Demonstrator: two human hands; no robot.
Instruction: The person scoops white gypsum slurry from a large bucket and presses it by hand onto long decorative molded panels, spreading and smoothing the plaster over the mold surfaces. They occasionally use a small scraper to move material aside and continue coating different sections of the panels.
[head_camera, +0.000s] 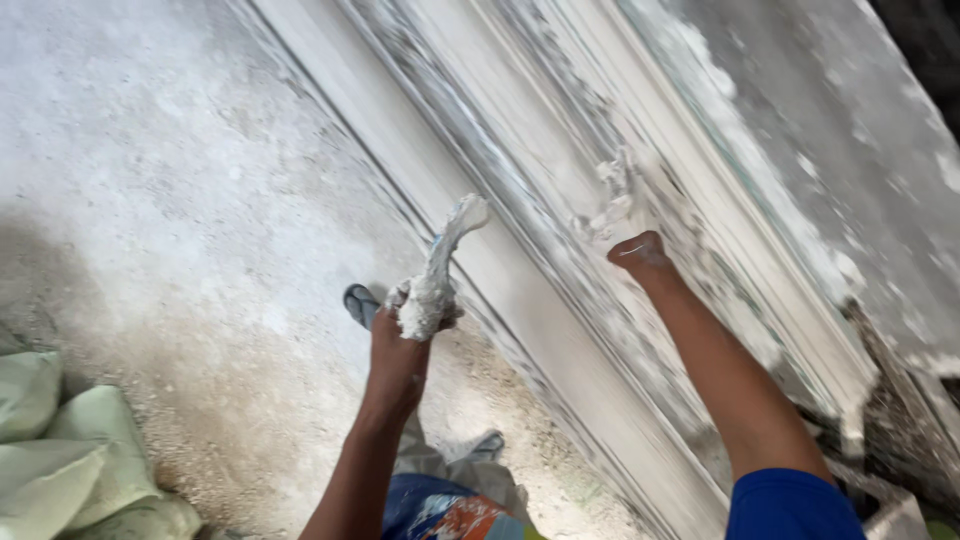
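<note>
Item: plaster work, partway. Left hand: grip being closed round plaster lump, held above floor. Right hand: wet plaster being pressed into moulding; grip can't be told. Upper profile being coated already; lower stretch looking unfilled. Sacks lying nr.

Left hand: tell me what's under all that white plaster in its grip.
The left hand grips a tool caked in wet white plaster. Only a small blue bit of the tool shows near its top; its shape and the fingers' hold are covered. Below the hand lie dusty floor and a sandal.
</note>
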